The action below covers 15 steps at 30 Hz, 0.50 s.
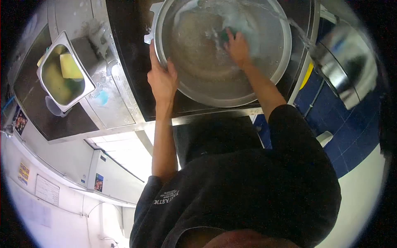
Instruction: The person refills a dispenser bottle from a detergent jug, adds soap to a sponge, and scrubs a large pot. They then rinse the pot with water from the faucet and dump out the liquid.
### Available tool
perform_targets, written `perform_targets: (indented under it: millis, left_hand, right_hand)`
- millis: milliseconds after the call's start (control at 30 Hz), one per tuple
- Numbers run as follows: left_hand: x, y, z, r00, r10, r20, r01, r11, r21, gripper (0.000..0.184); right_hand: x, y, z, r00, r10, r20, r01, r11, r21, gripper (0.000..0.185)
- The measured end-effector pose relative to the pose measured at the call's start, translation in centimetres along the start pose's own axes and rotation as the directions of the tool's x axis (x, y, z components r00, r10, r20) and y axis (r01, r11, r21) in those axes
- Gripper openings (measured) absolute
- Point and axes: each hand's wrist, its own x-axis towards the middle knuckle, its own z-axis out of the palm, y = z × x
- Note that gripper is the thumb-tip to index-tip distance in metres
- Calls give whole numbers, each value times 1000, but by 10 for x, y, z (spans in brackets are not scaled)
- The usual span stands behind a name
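A large round metal pan [198, 93] with soapy streaks and a film of water inside lies in a dark sink basin [128, 49]. My left hand [163, 80] holds its left rim near the handle bracket, with the thumb on the rim and the index finger stretched along the outside. Inside the pan, my right hand [238, 48] presses a dark green scouring pad [226, 34] against the bottom, right of centre. White suds [244, 20] lie around and above that hand. The pad is partly covered by the fingers.
To the left, a rectangular steel container [89, 87] holds murky liquid and a yellow sponge [70, 66]. Blue liquid [101, 97] is spilled on the wet steel counter [118, 105]. At right are a shiny metal vessel [337, 68] and a blue tiled surface [331, 124].
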Motion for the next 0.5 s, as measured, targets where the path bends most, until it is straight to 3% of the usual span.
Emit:
perform_targets:
  millis: [67,200,267,300,367,400,467,500]
  left_hand:
    - [1,6,-3,998,-55,42,56,998,-25,76]
    - [4,2,-2,993,-91,72,88,995,44,75]
    - [2,1,0,996,-65,54,65,998,-1,74]
    - [1,-1,1,996,-65,54,65,998,0,74]
    - [1,-1,2,993,-104,50,101,993,54,73]
    - [0,0,1,994,-103,47,100,993,56,73]
    - [-2,3,-2,984,-152,90,148,987,58,69]
    - [-4,2,-1,984,-156,87,151,987,61,69]
  right_hand:
    - [-17,-20,-12,932,7,361,-73,983,168,76]
    - [-50,-43,-37,849,-143,509,21,971,238,77]
    - [-60,-55,-37,695,-323,643,76,921,381,72]
    - [-61,-62,-34,695,-324,642,76,921,382,72]
    - [-58,-80,-27,594,-442,672,-43,817,575,66]
    - [-55,-97,-22,596,-445,669,-41,815,578,66]
    - [-45,-143,-13,740,-286,609,-329,636,698,66]
    - [-28,-167,-23,739,-291,608,-327,634,700,66]
